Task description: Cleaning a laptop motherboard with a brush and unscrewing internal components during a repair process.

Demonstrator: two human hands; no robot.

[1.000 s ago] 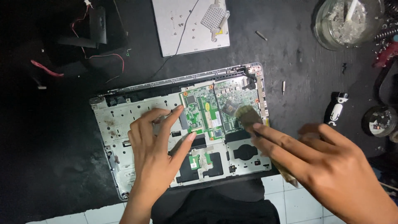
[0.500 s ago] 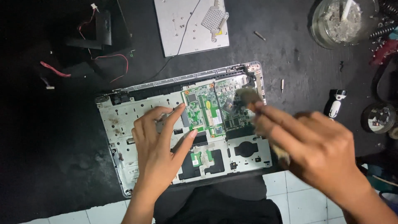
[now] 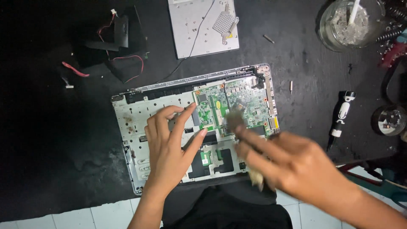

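Right hand [image 3: 296, 165] pinches a blurred, pale bristle brush [image 3: 237, 123] over the green circuit board [image 3: 233, 106]; left hand [image 3: 169, 148], fingers spread, presses the opened silver laptop chassis [image 3: 135, 114] flat; light strokes seem wise; beyond, 1 round glass jar [image 3: 345, 23]

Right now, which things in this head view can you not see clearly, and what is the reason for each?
- Brush in the right hand: motion blur, so its bristles and the grip are unclear.
- Laptop base: the left hand covers its middle.
- Green circuit board: chips are too small to identify.
- Glass bowl, top right: cut by the frame edge.
- Dark parts with red wires, top left: lost in shadow.
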